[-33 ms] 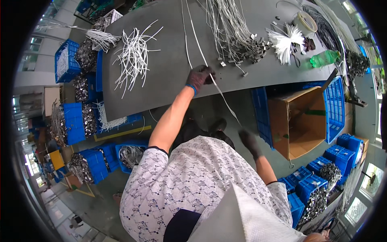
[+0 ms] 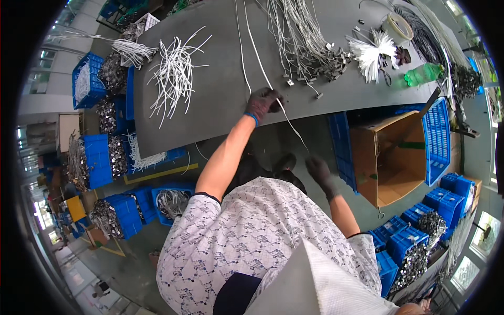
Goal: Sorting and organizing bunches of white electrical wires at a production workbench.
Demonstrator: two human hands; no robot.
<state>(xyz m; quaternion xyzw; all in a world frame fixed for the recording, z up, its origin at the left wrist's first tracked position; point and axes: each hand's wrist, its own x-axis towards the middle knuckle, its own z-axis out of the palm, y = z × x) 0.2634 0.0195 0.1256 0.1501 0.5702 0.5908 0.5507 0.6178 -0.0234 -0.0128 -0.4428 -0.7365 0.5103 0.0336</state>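
My left hand (image 2: 265, 102), in a dark glove, is closed round a long white cable (image 2: 257, 51) just above the near edge of the grey table (image 2: 220, 113). From there the cable runs away across the tabletop, with a second thin strand beside it. On the other side it slopes down past the edge to my right hand (image 2: 321, 174), also gloved, whose closed fingers grip its thin end. Right of my left hand lies a bundle of grey cables (image 2: 296, 31) with small metal connectors (image 2: 331, 65). A loose heap of short white cables (image 2: 178, 73) lies at the left.
White strips (image 2: 374, 56), a tape roll (image 2: 397, 29) and a green plastic bottle (image 2: 423, 75) lie on the table's right part. A cardboard box (image 2: 364, 168) in a blue crate (image 2: 437, 139) stands beside my right hand. More blue crates (image 2: 97, 160) with metal parts surround me.
My right hand has moved slightly up and left, closer to the table. My left hand has shifted a little to the right. The cable stretch between them is shorter.
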